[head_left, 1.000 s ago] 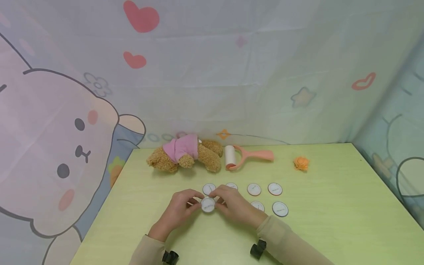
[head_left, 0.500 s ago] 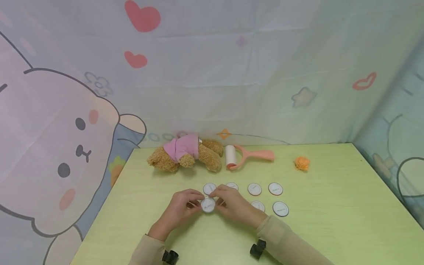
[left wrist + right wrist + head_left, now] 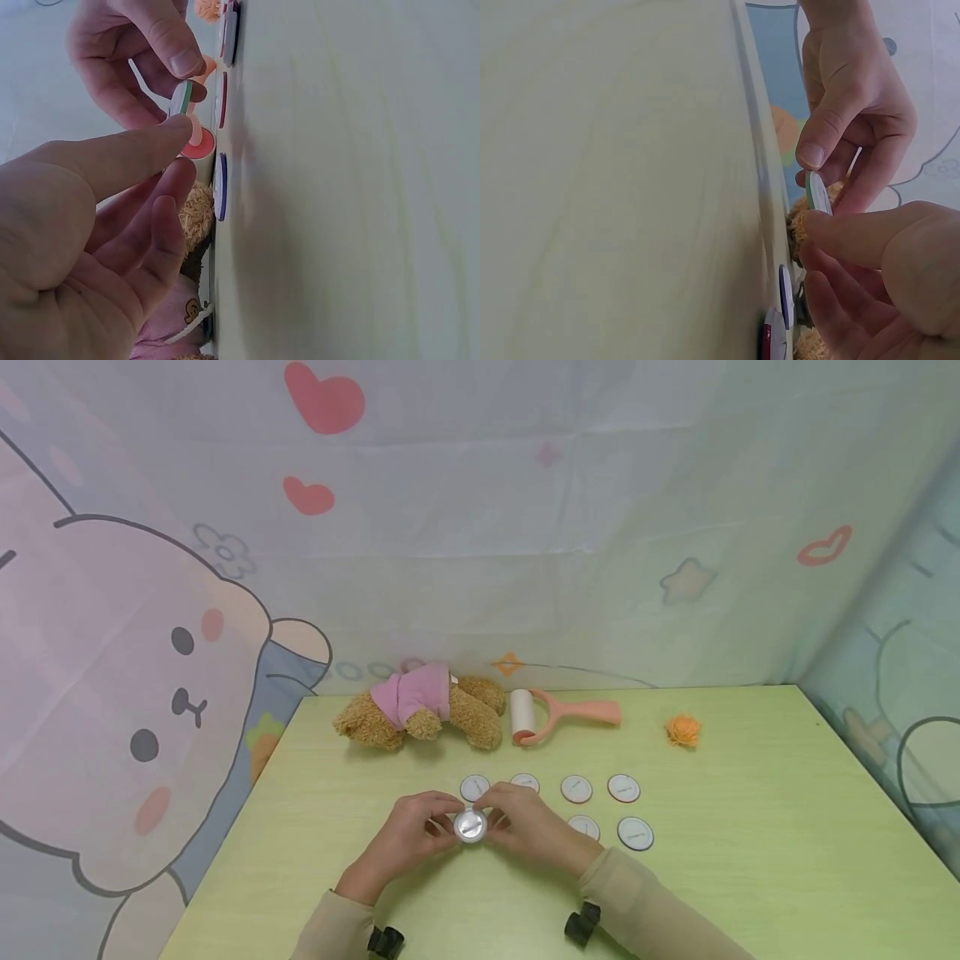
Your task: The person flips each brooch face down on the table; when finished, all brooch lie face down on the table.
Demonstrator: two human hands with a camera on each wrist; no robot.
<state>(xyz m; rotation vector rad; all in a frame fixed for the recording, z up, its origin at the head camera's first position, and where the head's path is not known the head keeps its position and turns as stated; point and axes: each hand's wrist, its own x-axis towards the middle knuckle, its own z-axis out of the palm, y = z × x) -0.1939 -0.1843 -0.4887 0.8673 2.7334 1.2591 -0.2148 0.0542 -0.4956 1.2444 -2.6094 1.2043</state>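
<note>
A round pin-back badge (image 3: pixel 470 826) is held between both hands above the table, its silvery back with the pin facing up in the head view. My left hand (image 3: pixel 405 835) pinches its left edge between thumb and fingers. On the opposite edge, the thumb and fingers of my right hand (image 3: pixel 528 827) pinch it too. Both wrist views show the badge (image 3: pixel 179 99) edge-on, with a green rim. More badges lie pin side up just beyond and to the right, among them one (image 3: pixel 474 787) behind the hands and another (image 3: pixel 635 833) at the right. My right hand partly covers some of them.
A brown teddy bear (image 3: pixel 420 706) in a pink top lies along the table's back edge. Beside it rests a lint roller (image 3: pixel 573 712) with a coral handle. An orange flower (image 3: pixel 682 730) sits farther right. A printed cloth (image 3: pixel 585 527) hangs behind the table.
The held badge has tilted slightly, so its back now shines and the pin stands out more clearly. Both hands stay nearly in place, and the things on the table have not moved.
</note>
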